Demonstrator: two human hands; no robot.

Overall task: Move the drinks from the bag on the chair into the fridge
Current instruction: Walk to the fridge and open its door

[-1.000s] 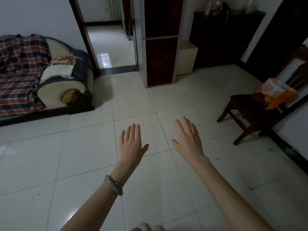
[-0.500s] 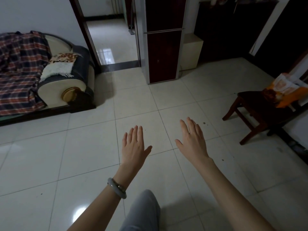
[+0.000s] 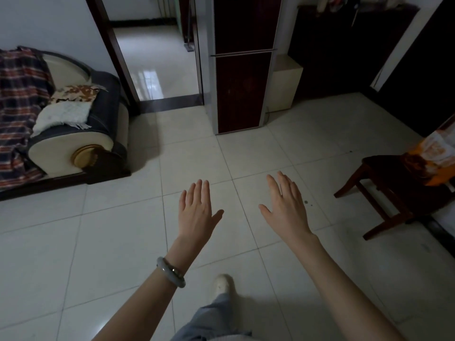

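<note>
An orange and white bag (image 3: 437,153) lies on a dark wooden chair (image 3: 384,190) at the right edge, partly cut off by the frame; no drinks are visible. A tall dark red fridge (image 3: 242,77) with silver sides stands shut at the far middle. My left hand (image 3: 197,212), with a pale bracelet on its wrist, and my right hand (image 3: 286,210) are held out flat over the floor, palms down, fingers apart and empty. Both are well short of the chair and the fridge.
A cream and dark sofa (image 3: 73,134) with a plaid blanket sits at the left. An open doorway (image 3: 157,62) is left of the fridge. A cream box (image 3: 285,82) and a dark cabinet (image 3: 344,48) stand right of it. White floor tiles (image 3: 98,242) spread between. My foot (image 3: 221,284) steps forward.
The view has moved forward and swung left, so the chair and bag slid toward the right edge. A leg and foot have come into view below. Both hands stay open and flat.
</note>
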